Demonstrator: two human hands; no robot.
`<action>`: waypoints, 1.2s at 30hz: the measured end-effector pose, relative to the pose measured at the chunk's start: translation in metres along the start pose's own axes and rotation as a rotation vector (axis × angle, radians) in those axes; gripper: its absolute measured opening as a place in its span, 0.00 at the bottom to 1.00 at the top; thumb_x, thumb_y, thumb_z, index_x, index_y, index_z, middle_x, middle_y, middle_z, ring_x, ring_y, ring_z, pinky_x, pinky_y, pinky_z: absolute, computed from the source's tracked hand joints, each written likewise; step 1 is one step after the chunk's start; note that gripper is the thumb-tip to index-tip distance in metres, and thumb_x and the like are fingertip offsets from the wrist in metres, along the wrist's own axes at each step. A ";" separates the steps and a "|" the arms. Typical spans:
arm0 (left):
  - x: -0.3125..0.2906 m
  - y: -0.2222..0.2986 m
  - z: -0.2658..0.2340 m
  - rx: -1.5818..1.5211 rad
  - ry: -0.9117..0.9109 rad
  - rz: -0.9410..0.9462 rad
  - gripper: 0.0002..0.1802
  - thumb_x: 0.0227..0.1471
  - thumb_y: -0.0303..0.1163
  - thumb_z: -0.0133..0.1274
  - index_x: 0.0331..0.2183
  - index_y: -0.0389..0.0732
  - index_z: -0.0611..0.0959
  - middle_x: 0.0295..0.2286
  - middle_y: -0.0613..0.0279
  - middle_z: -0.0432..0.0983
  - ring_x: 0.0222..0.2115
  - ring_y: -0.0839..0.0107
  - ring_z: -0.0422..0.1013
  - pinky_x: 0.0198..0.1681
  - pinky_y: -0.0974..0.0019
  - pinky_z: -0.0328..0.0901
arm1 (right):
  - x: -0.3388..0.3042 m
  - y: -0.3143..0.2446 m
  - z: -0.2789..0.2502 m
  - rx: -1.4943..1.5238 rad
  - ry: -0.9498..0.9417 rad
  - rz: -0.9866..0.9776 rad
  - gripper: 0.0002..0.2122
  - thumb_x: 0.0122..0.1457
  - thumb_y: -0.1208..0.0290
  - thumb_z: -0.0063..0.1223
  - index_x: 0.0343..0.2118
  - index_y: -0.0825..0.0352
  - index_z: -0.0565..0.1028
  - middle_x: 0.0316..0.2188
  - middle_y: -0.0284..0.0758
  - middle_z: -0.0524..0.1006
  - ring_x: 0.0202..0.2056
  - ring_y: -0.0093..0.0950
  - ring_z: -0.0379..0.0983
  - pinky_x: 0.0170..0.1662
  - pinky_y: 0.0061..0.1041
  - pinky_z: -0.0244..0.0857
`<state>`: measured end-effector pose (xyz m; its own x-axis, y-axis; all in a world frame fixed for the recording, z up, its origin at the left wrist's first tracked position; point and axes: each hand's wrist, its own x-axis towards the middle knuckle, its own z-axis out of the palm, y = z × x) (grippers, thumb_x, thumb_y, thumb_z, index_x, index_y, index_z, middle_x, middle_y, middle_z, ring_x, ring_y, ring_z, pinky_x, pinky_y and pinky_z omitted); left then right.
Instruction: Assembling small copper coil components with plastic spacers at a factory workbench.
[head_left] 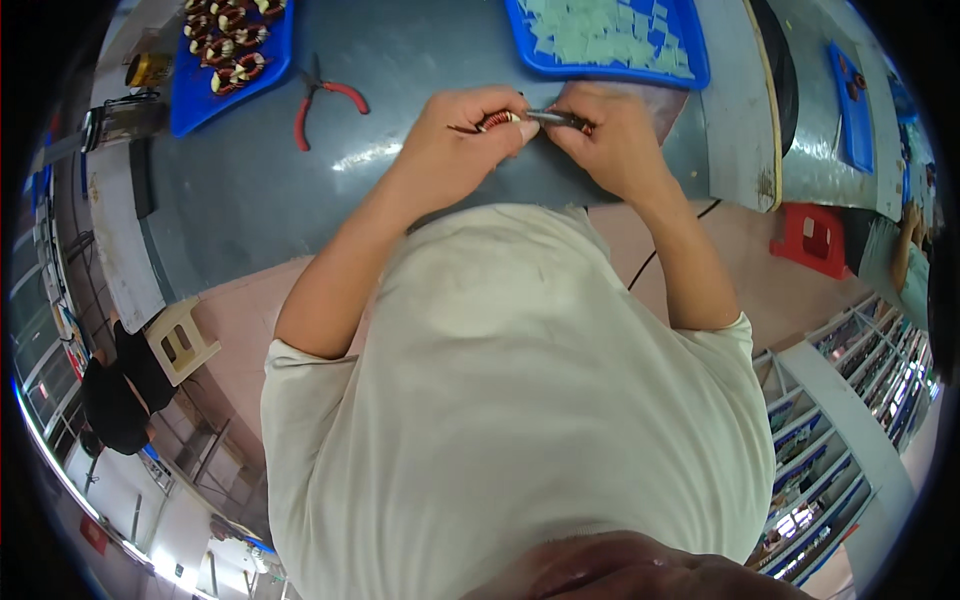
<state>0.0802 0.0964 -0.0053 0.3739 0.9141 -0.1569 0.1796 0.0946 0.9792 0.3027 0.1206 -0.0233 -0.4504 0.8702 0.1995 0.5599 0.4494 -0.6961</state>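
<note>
My left hand [450, 145] is closed round a wire-wound ring coil [498, 120], its reddish windings and a pale patch showing between thumb and fingers. A dark wire end sticks out on the coil's left side. In my right hand [618, 140], also closed, is a slim metal tool [548, 116] with a darker rear part; its exact kind is hidden by the fingers. The tool's tip meets the coil at my left fingertips. Both hands are over the near part of the grey table [420, 60].
Similar coils fill a blue tray [188, 122] at the left. Red-handled pliers [316, 95] lie beside it. Pale square pieces lie in another blue tray [612, 76] beyond my right hand. A red stool [810, 240] and a cream stool [182, 342] stand on the floor. Other people are at both sides.
</note>
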 end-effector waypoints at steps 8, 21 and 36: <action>0.010 0.017 -0.010 -0.213 -0.135 -0.082 0.15 0.57 0.30 0.63 0.44 0.40 0.79 0.30 0.72 0.72 0.25 0.84 0.67 0.28 0.76 0.67 | 0.018 -0.008 -0.031 0.030 -0.029 0.095 0.08 0.55 0.71 0.62 0.34 0.70 0.81 0.30 0.40 0.77 0.31 0.39 0.76 0.35 0.33 0.68; 0.004 0.033 -0.011 0.025 -0.114 -0.068 0.18 0.55 0.34 0.63 0.45 0.35 0.81 0.34 0.61 0.80 0.34 0.71 0.75 0.41 0.66 0.70 | 0.037 -0.063 -0.037 0.406 0.056 0.035 0.10 0.57 0.71 0.63 0.36 0.73 0.80 0.30 0.34 0.76 0.30 0.26 0.73 0.35 0.23 0.66; 0.008 0.017 -0.006 -0.268 -0.128 -0.152 0.14 0.58 0.36 0.61 0.41 0.38 0.79 0.22 0.70 0.72 0.17 0.82 0.66 0.20 0.74 0.62 | 0.045 -0.047 -0.025 0.419 0.017 0.042 0.08 0.58 0.72 0.60 0.32 0.73 0.77 0.29 0.34 0.75 0.29 0.22 0.72 0.35 0.23 0.66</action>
<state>0.0802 0.1078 0.0105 0.4757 0.8262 -0.3017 0.0021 0.3419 0.9397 0.2737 0.1439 0.0357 -0.4198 0.8909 0.1735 0.2448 0.2952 -0.9236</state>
